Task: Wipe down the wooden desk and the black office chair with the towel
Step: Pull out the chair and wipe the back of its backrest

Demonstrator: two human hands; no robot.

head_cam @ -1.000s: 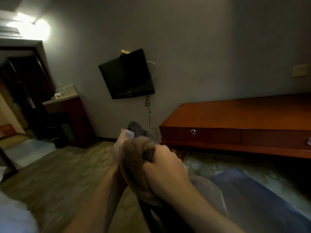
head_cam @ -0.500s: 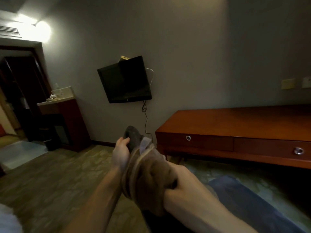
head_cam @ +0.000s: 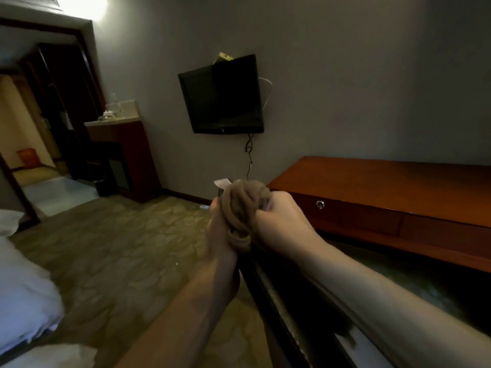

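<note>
Towel [head_cam: 243, 205] now tighter in right hand [head_cam: 279, 224]

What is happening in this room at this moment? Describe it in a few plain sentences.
A person holds a bunched brown towel in front of them. The right hand grips it; the left hand lies against its other side, fingers hidden. Below the hands runs a black frame, likely the office chair. The wooden desk stands to the right by the wall, and the towel is not touching it.
</note>
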